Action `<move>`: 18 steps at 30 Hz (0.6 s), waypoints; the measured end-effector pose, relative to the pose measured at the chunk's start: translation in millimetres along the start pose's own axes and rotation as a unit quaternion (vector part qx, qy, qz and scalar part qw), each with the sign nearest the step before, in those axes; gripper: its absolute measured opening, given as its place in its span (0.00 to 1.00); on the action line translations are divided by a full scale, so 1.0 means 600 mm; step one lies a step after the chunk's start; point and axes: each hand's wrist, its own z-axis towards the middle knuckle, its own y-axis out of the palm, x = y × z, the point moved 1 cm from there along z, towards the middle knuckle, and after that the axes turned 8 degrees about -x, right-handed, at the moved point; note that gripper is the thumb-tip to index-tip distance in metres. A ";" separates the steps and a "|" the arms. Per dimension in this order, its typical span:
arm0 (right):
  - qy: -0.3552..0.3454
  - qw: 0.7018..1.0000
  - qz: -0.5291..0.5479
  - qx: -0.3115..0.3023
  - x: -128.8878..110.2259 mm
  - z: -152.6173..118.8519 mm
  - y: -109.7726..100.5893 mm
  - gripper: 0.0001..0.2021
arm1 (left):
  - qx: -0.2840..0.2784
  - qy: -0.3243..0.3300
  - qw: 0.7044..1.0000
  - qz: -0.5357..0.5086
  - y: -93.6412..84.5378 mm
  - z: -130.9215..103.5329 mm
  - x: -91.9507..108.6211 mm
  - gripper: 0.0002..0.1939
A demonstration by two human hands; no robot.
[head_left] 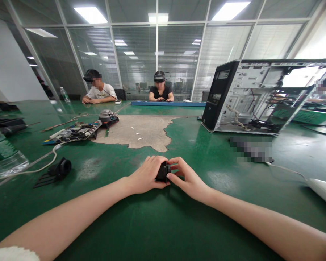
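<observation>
Between my hands, just above or on the green table (pixel 119 224), is a small black plastic part (pixel 162 172); its exact kind does not show. My left hand (pixel 146 175) wraps round it from the left, palm over its top. From the right, my right hand (pixel 188 179) pinches its edge with thumb and fingertips. Part of the black piece is hidden under my left fingers. To the left lies another black plastic piece (pixel 60 168) with a round ring end and flat slotted prongs.
An opened computer case (pixel 220 96) stands at the back right. A circuit board (pixel 73 131) and a CPU cooler (pixel 108 116) lie back left, by a bare worn patch (pixel 141 132). A water bottle (pixel 2 152) is far left. Two people sit across the table. A white cable (pixel 51 159) runs left.
</observation>
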 end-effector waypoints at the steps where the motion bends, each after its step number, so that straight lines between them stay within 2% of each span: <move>1: 0.011 1.000 0.012 -0.010 0.000 0.000 0.001 0.12 | -0.002 0.000 1.000 0.000 0.000 0.000 0.000 0.28; 6: 0.023 0.998 0.035 -0.039 -0.005 -0.003 0.002 0.09 | 0.000 -0.003 1.000 -0.001 -0.003 0.000 0.002 0.27; 13: -0.056 0.997 -0.057 0.005 -0.008 -0.006 -0.002 0.09 | 0.008 0.002 1.000 -0.005 -0.001 0.000 0.000 0.28; 18: -0.027 0.999 -0.035 0.001 -0.002 -0.003 0.000 0.12 | 0.008 -0.001 1.000 0.000 -0.001 0.000 0.002 0.28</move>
